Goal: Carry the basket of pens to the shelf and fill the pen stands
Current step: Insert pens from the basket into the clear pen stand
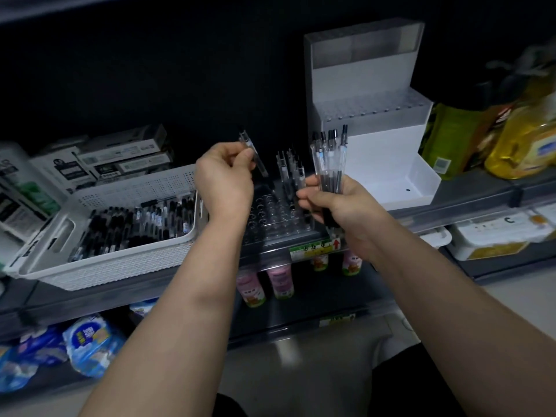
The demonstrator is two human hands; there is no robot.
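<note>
Left hand (224, 176) raised, wrist bent, grip pinched on a single pen (261, 165), tilted. Right hand (334, 200) palm-up, grip clamped round a bundle of pens (329, 158): slim clear barrels, black caps upward. Between them, on the grey shelf (469, 188), a clear stand (270, 215) with round holes and a few upright pens (290, 170). Just left, a white perforated basket (120, 266) of pens. Behind, a white stepped stand (376, 152).

Clear perforated pen stand (270, 212): left edge hidden below the left fingers (245, 154).
Yellow plastic bottles (523, 139): blurred, cut off far right.
</note>
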